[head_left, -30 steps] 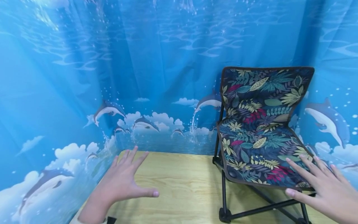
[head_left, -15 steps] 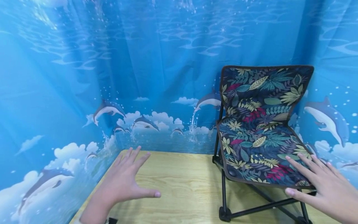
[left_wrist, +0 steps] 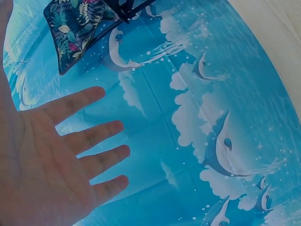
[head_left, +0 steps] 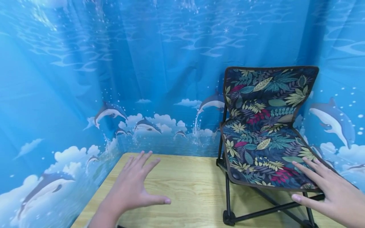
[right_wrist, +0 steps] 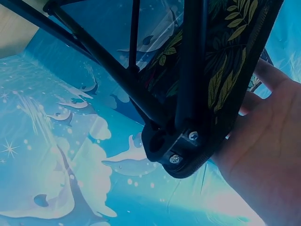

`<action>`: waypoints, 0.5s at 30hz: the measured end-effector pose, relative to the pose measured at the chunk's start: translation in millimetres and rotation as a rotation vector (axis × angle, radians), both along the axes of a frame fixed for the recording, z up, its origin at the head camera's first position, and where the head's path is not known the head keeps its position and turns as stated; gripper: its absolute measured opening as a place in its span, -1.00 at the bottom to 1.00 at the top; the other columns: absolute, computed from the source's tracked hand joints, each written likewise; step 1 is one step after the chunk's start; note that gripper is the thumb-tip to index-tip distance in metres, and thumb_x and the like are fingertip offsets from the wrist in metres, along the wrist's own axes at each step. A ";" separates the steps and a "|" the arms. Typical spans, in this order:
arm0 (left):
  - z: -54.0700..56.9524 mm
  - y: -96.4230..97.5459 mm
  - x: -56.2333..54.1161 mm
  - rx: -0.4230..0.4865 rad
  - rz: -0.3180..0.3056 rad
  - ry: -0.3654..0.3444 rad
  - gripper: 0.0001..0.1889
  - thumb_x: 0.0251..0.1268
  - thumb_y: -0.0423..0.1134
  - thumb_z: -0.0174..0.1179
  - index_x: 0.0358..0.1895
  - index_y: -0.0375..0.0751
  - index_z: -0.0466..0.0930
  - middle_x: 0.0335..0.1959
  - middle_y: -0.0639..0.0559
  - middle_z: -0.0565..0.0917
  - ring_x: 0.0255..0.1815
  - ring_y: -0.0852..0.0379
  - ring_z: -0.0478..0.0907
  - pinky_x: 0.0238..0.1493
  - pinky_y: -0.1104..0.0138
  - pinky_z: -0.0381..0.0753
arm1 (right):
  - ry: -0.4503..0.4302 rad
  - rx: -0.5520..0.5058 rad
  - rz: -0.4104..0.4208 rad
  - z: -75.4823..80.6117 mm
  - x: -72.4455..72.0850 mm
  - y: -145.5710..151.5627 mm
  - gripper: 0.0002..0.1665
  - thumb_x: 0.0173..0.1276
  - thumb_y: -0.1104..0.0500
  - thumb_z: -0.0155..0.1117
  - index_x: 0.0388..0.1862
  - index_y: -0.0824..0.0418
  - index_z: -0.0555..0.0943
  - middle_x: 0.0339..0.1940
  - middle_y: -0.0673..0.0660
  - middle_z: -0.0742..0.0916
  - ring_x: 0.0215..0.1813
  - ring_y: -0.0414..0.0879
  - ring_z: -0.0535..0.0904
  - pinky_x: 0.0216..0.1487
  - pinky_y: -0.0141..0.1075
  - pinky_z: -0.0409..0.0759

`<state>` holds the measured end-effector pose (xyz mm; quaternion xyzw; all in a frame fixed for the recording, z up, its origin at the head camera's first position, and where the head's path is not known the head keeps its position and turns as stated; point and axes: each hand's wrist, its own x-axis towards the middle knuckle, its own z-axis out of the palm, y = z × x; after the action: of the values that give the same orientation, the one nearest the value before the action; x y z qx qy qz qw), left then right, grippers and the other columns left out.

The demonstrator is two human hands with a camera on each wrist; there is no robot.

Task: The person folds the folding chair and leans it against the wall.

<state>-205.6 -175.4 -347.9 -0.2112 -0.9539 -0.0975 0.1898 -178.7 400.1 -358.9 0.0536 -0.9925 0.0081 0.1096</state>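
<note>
"Where's the chair [head_left: 265, 126]?"

"Standing at the right of the pale wood [head_left: 182, 186], near the blue curtain [head_left: 159, 63]. The right hand [head_left: 332, 190] is at its front, fingers spread. I can't tell if they touch. The left hand [head_left: 132, 186] is wide too, holding nothing."

"What step is it?"

"Maybe getting ready. A two-handed grip would need the left hand to reach across."

"Is there room?"

"Yes, between the left hand and the chair. But the curtain hugs the wood's back and left edges."
</note>
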 end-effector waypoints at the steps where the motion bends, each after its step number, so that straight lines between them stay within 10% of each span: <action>1: -0.2 0.8 0.7 0.004 -0.004 0.010 0.32 -0.26 0.88 0.10 0.61 0.12 0.38 0.71 -0.15 0.21 0.71 -0.35 0.14 0.65 -0.32 0.07 | 0.004 0.001 0.002 -0.3 0.5 0.0 0.32 0.29 -0.54 0.33 0.75 0.18 0.11 0.59 0.64 0.22 0.58 0.76 -0.10 0.23 0.74 0.02; 15: -10.2 14.1 7.3 0.068 -0.092 0.085 0.21 -0.19 0.80 0.22 0.53 0.10 0.49 0.61 -0.08 0.41 0.61 -0.22 0.36 0.59 -0.32 0.22 | 0.070 -0.036 0.035 -3.8 10.4 0.4 0.21 0.22 -0.46 0.47 0.59 0.27 0.36 0.58 0.60 0.28 0.67 0.65 -0.25 0.24 0.70 0.06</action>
<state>-198.3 -161.3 -358.1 -0.2524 -0.9304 -0.1295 0.2322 -168.3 400.5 -362.7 0.0695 -0.9867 0.0259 0.1449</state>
